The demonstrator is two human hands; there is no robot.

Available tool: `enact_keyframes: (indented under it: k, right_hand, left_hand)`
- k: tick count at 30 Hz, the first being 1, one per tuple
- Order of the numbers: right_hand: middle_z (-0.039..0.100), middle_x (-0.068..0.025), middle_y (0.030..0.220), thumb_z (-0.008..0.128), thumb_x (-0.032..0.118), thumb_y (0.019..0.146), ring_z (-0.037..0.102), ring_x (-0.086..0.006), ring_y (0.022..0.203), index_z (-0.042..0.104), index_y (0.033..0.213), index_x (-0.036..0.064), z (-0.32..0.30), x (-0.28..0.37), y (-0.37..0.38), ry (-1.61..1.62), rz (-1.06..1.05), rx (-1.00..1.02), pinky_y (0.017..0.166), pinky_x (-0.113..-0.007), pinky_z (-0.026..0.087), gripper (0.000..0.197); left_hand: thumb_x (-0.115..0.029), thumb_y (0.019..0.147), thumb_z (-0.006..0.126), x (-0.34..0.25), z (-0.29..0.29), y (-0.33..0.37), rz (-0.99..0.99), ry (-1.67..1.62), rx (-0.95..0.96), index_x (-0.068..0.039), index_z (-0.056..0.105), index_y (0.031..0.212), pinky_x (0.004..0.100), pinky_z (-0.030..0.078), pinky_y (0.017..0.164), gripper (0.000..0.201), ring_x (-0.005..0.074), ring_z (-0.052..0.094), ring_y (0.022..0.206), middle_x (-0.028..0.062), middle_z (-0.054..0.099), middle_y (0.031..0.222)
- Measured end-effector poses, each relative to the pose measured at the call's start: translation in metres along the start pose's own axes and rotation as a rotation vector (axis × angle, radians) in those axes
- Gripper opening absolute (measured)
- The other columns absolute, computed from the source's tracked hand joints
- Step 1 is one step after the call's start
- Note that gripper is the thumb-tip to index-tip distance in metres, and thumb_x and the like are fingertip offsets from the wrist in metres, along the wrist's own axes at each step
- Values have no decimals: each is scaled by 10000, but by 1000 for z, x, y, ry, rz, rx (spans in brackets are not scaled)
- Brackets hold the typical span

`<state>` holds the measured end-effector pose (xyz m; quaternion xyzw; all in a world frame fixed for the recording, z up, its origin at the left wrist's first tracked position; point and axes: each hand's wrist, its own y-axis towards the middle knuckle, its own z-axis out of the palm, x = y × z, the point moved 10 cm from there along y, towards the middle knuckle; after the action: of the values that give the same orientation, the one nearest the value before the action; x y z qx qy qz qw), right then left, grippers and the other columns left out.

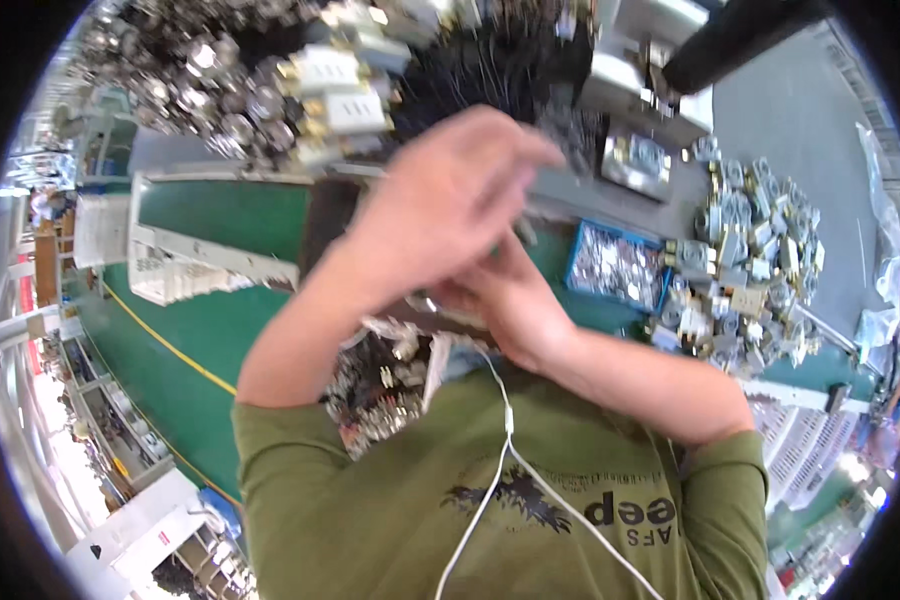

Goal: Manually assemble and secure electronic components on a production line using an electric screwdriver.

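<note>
Green floor [160, 318] fills much of the left side, crossed diagonally by a yellow line [175, 349]. Beside it is a white plastic crate [168, 276], with a white-topped table [135, 525] at lower left. At far right hangs or lies crumpled clear plastic [878, 332], above pale perforated crates [795, 450] at lower right.

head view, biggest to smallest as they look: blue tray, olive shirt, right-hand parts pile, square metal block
1. Olive shirt
2. Right-hand parts pile
3. Blue tray
4. Square metal block
The shirt looks nearer the camera, which may enlarge it.
</note>
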<state>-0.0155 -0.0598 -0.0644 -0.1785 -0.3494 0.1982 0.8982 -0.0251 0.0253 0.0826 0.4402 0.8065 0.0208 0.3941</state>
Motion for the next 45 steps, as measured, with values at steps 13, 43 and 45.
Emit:
enact_keyframes:
  k: [13,43,45]
  right_hand:
    - [550,-32,656,533,183,1073,512,-104,591,551,1366,9,-45,88,-70,-949,94,41,582,-280,433,340]
    - [726,-84,1102,774,-35,873,705,-128,897,630,1338,56,-101,205,-127,-1223,-631,-252,812,-281,583,495]
    - [739,-94,1109,786,-17,867,719,-133,898,634,1331,51,-106,205,-126,-1253,-530,-303,819,-286,591,493]
  left_hand:
    - [-52,850,720,9,39,30,390,268,39,-97,693,1113,400,536,800,268,256,666,890,59,673,975]
    - [-129,902,707,-24,108,87,272,292,174,-69,662,959,403,548,794,94,281,673,890,66,679,955]
    - [-147,901,713,-24,110,89,241,294,187,-67,660,982,404,547,803,126,281,671,901,70,674,973]
